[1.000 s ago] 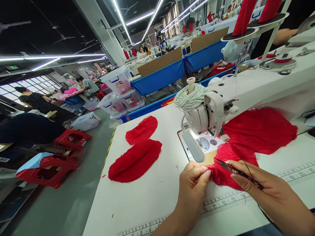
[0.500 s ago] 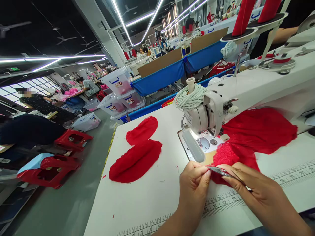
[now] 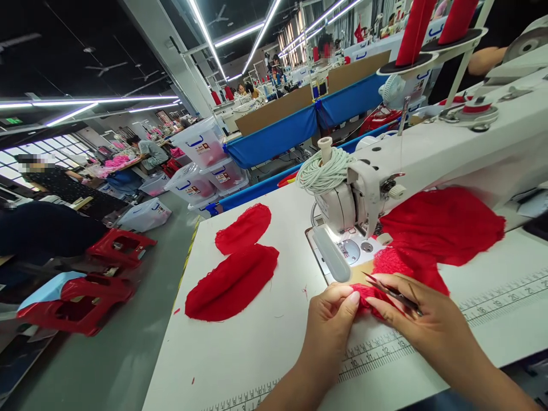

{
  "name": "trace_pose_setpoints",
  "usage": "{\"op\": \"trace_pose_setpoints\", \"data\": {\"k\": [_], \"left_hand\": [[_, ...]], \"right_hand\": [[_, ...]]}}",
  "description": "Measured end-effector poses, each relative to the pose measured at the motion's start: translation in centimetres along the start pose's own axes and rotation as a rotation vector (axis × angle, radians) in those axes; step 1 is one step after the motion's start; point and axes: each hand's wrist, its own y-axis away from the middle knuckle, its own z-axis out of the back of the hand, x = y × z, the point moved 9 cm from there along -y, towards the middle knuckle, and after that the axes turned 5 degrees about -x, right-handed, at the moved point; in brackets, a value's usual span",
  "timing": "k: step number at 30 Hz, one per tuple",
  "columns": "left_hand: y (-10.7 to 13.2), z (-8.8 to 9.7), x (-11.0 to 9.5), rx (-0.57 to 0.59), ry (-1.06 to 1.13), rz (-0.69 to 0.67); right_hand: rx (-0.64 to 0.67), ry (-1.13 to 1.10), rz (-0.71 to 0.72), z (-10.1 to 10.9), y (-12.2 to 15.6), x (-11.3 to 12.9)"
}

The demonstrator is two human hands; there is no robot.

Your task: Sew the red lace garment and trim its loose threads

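Right hand (image 3: 432, 331) partly hides the thread snips (image 3: 389, 290).

Head camera faces forward and down, close above left hand (image 3: 330, 321), right hand (image 3: 430, 326), table (image 3: 240, 365)

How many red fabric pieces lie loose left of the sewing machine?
2: the farther piece and the nearer piece, side by side. More red fabric lies under the machine arm; the left hand pinches some, the right hand holds snips. Layers there may hide others.

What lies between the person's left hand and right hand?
In the head view, a bunched red cloth lies there; the left hand pinches it, and the right hand holds scissors over it.
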Motion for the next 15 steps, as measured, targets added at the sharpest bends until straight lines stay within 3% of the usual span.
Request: {"op": "trace_pose_setpoints", "data": {"k": [4,10,13,15], "left_hand": [[0.0,-0.2,1.0,0.031,0.04,0.069],[0.1,-0.3,1.5,0.012,0.165,0.154],[0.1,-0.3,1.6,-0.007,0.227,0.194],[0.0,-0.2,1.6,-0.03,0.251,0.203]], "right_hand": [[0.052,0.034,0.089,-1.4,0.3,0.7],[-0.144,-0.128,-0.241,0.9,0.5,-0.6],[-0.057,-0.142,-0.276,0.5,0.7,-0.5],[0.051,-0.126,-0.213,-0.1,1.1,-0.4]]}}
